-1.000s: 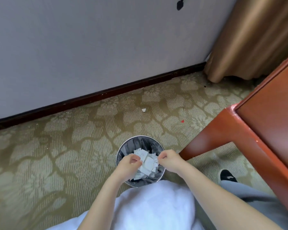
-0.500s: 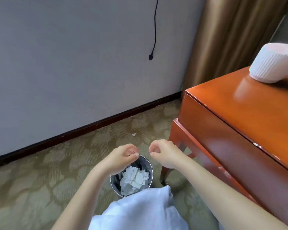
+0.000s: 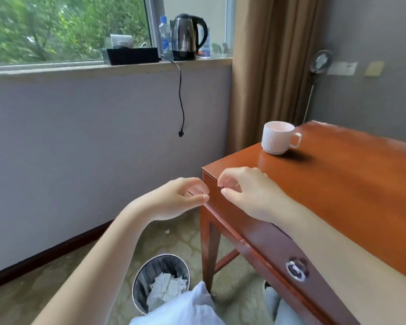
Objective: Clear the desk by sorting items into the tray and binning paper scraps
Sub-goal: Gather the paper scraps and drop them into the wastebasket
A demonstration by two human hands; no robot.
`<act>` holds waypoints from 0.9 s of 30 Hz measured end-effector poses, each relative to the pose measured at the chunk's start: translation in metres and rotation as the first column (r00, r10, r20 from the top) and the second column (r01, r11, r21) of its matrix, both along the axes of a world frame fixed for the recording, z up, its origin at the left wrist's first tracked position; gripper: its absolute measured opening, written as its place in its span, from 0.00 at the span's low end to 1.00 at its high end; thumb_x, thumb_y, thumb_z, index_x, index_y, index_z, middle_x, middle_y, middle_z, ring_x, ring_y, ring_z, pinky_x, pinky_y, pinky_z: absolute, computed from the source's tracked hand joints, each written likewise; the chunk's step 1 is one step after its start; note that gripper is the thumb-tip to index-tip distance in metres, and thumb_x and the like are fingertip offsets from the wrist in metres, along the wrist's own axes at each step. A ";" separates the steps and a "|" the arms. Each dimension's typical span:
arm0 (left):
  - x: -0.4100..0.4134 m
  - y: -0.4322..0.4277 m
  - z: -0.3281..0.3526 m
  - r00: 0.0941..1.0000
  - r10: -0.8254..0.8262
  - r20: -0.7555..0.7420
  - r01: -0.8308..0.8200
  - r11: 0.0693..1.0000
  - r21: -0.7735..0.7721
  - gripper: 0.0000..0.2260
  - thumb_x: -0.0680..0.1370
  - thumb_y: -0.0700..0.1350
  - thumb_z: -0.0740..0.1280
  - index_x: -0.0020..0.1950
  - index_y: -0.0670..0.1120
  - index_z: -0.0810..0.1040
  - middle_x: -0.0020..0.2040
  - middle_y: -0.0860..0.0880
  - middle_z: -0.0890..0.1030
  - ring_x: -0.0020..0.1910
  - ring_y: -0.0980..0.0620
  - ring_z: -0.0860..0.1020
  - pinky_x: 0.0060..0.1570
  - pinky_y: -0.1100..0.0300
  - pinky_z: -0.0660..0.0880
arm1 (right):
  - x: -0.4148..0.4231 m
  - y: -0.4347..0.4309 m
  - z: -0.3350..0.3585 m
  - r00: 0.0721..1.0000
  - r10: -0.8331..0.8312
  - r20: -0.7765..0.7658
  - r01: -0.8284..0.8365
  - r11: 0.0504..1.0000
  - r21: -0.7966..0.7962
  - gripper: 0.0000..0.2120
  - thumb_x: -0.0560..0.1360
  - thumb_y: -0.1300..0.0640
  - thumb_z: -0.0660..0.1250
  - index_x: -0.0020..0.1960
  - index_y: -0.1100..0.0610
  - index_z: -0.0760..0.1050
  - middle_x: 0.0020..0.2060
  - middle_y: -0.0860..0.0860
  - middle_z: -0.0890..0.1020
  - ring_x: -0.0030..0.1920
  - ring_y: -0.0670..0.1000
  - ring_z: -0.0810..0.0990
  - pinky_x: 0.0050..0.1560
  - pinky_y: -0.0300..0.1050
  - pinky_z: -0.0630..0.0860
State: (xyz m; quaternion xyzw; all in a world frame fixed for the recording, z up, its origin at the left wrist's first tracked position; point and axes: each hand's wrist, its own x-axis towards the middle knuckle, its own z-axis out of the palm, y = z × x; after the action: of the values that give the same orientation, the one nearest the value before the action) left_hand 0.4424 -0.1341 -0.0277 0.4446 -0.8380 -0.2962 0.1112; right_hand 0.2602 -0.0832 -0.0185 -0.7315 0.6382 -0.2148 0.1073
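Bare forearms [image 3: 108, 249], white top [image 3: 185, 309] (pale trousers [image 3: 283, 311] beneath).

The reddish-brown wooden desk [image 3: 349, 188] is gleaming, smoothly varnished; the white ribbed cup [image 3: 277, 139] is looking matt; the round silver metal bin [image 3: 140, 287] is shining around white paper scraps [image 3: 166, 288].
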 end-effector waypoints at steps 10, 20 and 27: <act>-0.140 0.048 0.043 0.937 -0.345 -0.053 0.333 0.929 -0.159 0.09 0.78 0.52 0.62 0.55 0.53 0.77 0.53 0.58 0.81 0.53 0.61 0.78 0.58 0.55 0.76 | -0.134 0.109 0.031 0.949 -0.286 -0.129 0.287 0.958 -0.015 0.07 0.78 0.50 0.62 0.55 0.44 0.75 0.51 0.42 0.79 0.50 0.44 0.77 0.52 0.42 0.78; -0.321 0.129 0.030 0.690 -0.724 -0.006 0.709 0.678 -0.193 0.10 0.78 0.53 0.62 0.57 0.55 0.75 0.55 0.60 0.77 0.55 0.65 0.75 0.48 0.71 0.71 | -0.261 0.267 0.029 0.740 -0.653 -0.160 0.666 0.745 0.039 0.07 0.78 0.51 0.63 0.54 0.44 0.75 0.49 0.41 0.79 0.49 0.43 0.78 0.52 0.43 0.79; -0.426 0.207 0.011 0.502 -0.865 0.023 0.856 0.493 -0.154 0.13 0.78 0.51 0.63 0.61 0.52 0.74 0.60 0.53 0.75 0.60 0.57 0.72 0.59 0.62 0.70 | -0.311 0.362 0.007 0.580 -0.809 -0.101 0.814 0.570 0.111 0.07 0.77 0.53 0.63 0.53 0.47 0.77 0.45 0.43 0.80 0.46 0.43 0.78 0.51 0.44 0.79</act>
State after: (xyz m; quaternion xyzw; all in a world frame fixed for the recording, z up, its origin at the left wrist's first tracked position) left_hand 0.0160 0.0725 -0.0170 -0.0503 -0.9634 -0.2632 0.0048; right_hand -0.0510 0.2783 -0.0120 -0.3520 0.9180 -0.1788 0.0373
